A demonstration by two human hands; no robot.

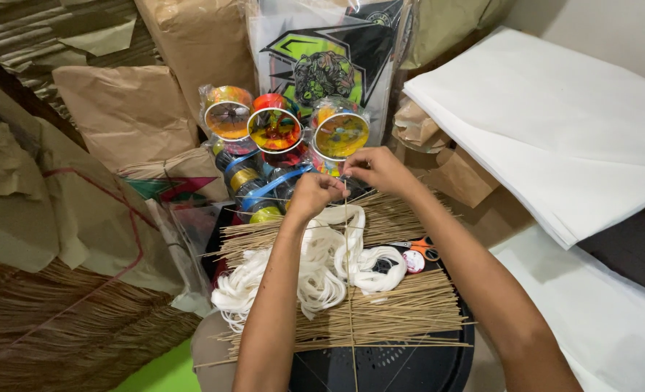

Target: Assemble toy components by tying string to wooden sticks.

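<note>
My left hand (312,193) and my right hand (377,168) meet above a dark round tray (409,366), both pinching the top end of a thin bamboo stick (350,290) that runs straight down toward me. A white thread seems to pass between the fingers; I cannot tell which hand holds it. Under the hands lie bundles of thin bamboo sticks (402,308) and hanks of white string (322,272).
Colourful string spools (274,129) stand behind the hands, in front of a printed kite in plastic (329,58). Orange-handled scissors (420,247) lie on the sticks. A stack of white paper sheets (554,123) is at right, brown paper parcels (126,109) at left.
</note>
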